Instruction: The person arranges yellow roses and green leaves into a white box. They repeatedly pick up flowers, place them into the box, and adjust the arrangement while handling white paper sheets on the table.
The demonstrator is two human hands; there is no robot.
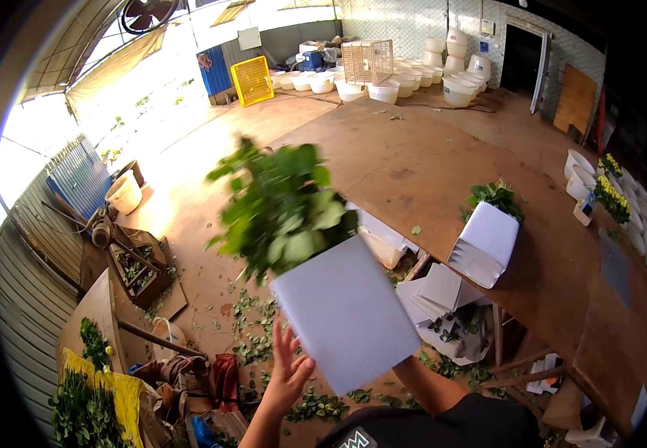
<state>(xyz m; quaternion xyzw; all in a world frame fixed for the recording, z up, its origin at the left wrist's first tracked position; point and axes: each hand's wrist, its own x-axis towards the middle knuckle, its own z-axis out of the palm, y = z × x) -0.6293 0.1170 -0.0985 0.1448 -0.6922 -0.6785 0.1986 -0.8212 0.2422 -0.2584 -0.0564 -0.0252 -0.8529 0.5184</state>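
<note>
A white ribbed wrapper (pixel 346 313) surrounds a bunch of leafy green stems (pixel 279 209), held up before me at a tilt. My left hand (pixel 288 367) is at the wrapper's lower left edge, fingers spread and partly raised. My right hand goes behind the wrapper from the lower right, its fingers hidden; only the forearm (pixel 428 384) shows. A second wrapped bundle (pixel 484 243) lies on the brown tabletop (pixel 547 321) to the right, leaves poking from its far end.
White sheets (pixel 443 287) are stacked beneath the table edge. Fallen leaves litter the floor (pixel 226 299). A bench with yellow cloth (pixel 133 403) and stems stands lower left. White tubs (pixel 458 91), a yellow crate (pixel 251 81) and a doorway line the back; yellow flowers (pixel 608 194) stand right.
</note>
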